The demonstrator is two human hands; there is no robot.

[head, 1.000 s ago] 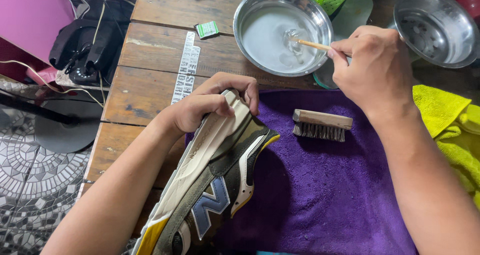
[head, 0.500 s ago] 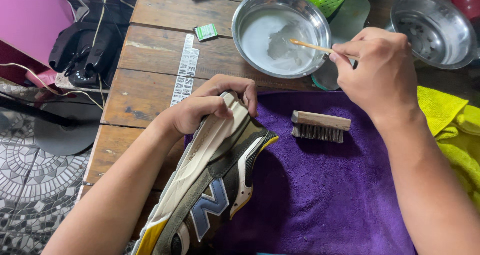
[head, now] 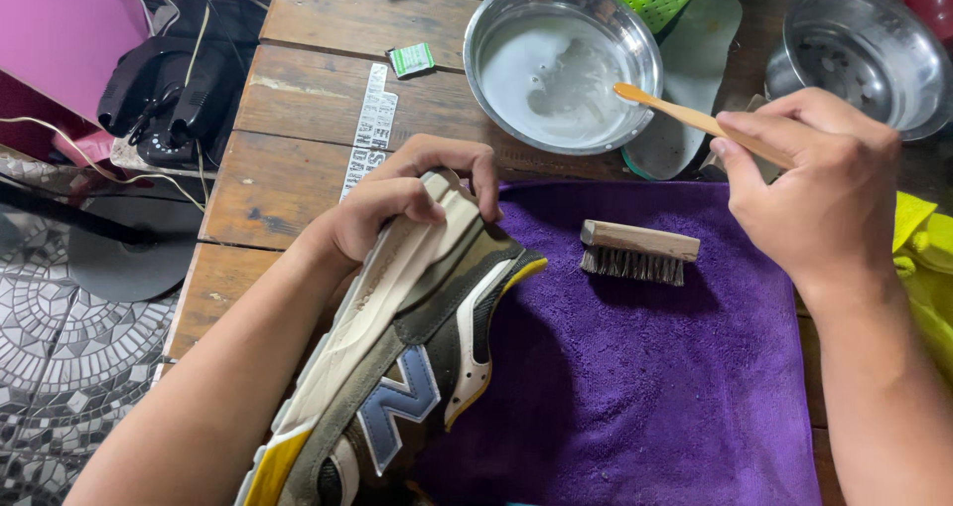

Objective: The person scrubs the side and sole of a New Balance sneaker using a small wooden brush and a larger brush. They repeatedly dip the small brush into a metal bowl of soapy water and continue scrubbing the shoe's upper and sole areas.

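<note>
My right hand (head: 814, 188) grips the wooden toothbrush (head: 685, 117), head over the steel bowl (head: 496, 29), while the sneaker (head: 397, 367), clasped at its toe by my left hand (head: 397, 203), lies lower-left, long axis toward me.

2 bare forearms, no sleeves/gloves.

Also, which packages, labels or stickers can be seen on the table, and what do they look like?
Small sachet: flat, green and white, square, lying on the wooden table left of the steel bowl.
Sticker strip: long, narrow, white with dark print, flat on the planks just beyond the left hand.
</note>
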